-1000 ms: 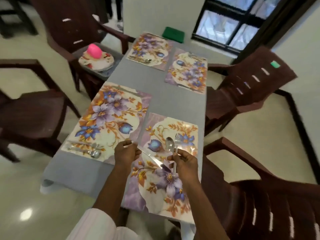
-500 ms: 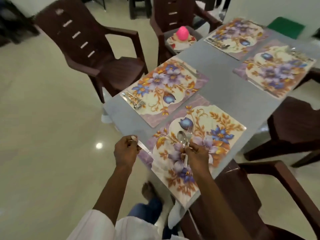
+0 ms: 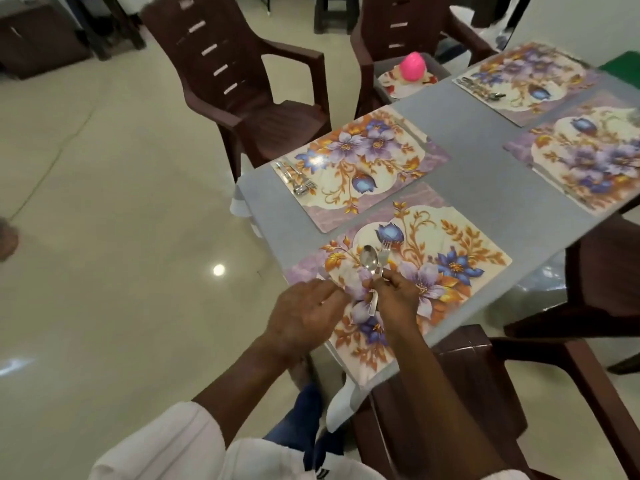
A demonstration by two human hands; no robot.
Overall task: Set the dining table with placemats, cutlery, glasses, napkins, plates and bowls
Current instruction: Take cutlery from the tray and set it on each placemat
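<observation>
I am on the cutlery step at the nearest floral placemat (image 3: 450,258), which lies at the corner of the grey worktop (image 3: 485,188). My right hand (image 3: 398,296) pinches a steel spoon (image 3: 368,257) and a steel fork (image 3: 383,252) together by their handles, heads pointing away from me, just above the mat's left part. My left hand (image 3: 304,313) hovers at the mat's left edge, back up; I cannot tell whether it holds anything. Next, I judge, the pair must go down side by side along that edge, as the cutlery set (image 3: 296,178) lies on the neighbouring floral mat (image 3: 363,157). A pink egg-shaped thing (image 3: 412,65) sits on patterned plates (image 3: 405,81) on a far seat. The brown plastic chair (image 3: 485,375) crowds my right side.
</observation>
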